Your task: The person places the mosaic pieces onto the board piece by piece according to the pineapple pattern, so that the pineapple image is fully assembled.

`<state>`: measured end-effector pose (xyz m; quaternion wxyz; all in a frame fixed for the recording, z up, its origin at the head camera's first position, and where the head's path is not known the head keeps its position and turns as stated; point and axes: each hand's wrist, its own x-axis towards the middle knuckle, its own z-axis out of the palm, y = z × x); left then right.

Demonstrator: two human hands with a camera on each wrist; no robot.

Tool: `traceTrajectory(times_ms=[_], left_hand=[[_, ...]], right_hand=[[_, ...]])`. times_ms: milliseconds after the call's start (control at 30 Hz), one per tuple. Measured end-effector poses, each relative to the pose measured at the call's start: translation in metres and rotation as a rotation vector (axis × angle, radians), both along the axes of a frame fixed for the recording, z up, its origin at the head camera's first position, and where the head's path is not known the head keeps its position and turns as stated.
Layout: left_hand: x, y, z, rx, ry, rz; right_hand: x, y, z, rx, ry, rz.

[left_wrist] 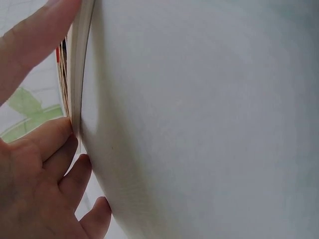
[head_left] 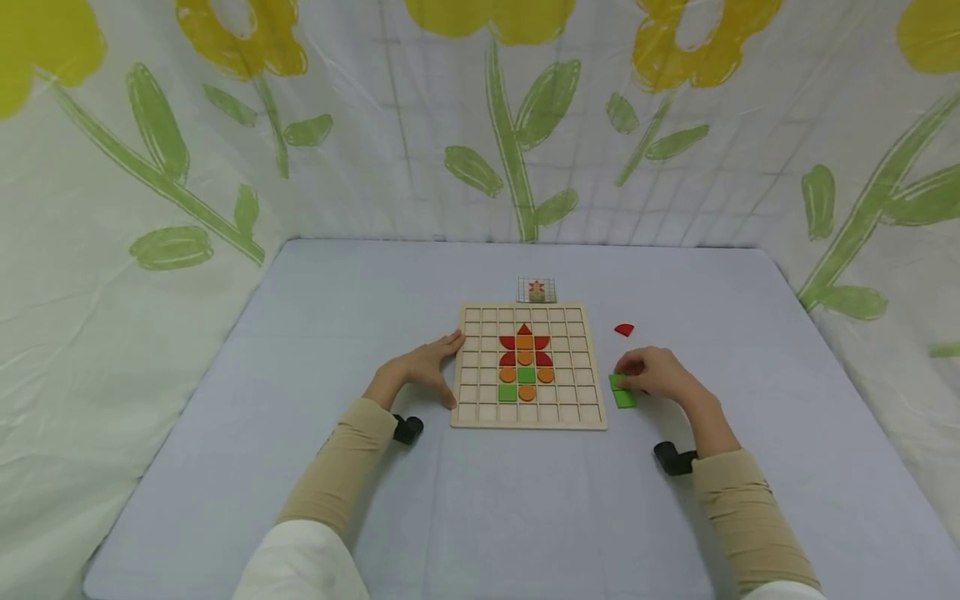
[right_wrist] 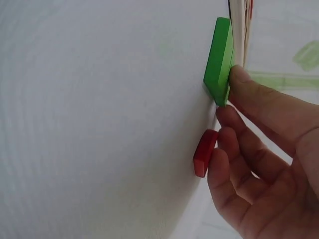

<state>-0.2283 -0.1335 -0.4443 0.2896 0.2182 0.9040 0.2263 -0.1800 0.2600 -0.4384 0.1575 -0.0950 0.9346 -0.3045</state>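
Observation:
A wooden grid board (head_left: 528,421) lies at the middle of the table. On it several red, orange and green tiles form a figure topped by a red triangle (head_left: 524,330). My left hand (head_left: 423,364) rests against the board's left edge, thumb and fingers spread apart; the left wrist view shows the fingertips (left_wrist: 102,206) at the table surface. Right of the board, my right hand (head_left: 660,375) pinches a green square tile (right_wrist: 219,59) between thumb and finger, low at the table. A second green square tile (head_left: 625,399) lies just nearer to me.
Behind the hand lies a red quarter-circle tile (head_left: 624,330). A small pattern card (head_left: 536,290) with a similar figure lies at the board's far edge. Black wrist cameras (head_left: 675,459) are worn on both wrists. A flower-printed curtain (head_left: 420,150) borders the table.

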Motion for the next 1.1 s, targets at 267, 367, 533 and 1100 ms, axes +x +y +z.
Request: traceTrajectory(times_ms=[267,367,533,1100], left_hand=[[0.0002,-0.0002,0.0001,-0.001,0.009,-0.003],[0.0003,-0.0004,0.0002,0.000,0.009,0.000],[0.0002,-0.0004,-0.0008,0.001,0.008,0.002],[0.0009,-0.0001,0.0001,0.008,0.002,0.005]], right_hand=[[0.0003,0.0062,0.0011,-0.037,-0.032,0.019],[-0.0023,0.0051,0.0004,-0.038,-0.046,0.010],[-0.0058,0.0024,0.0007,-0.007,-0.041,-0.020],[-0.0074,-0.0022,0.0025,0.043,-0.011,-0.048]])
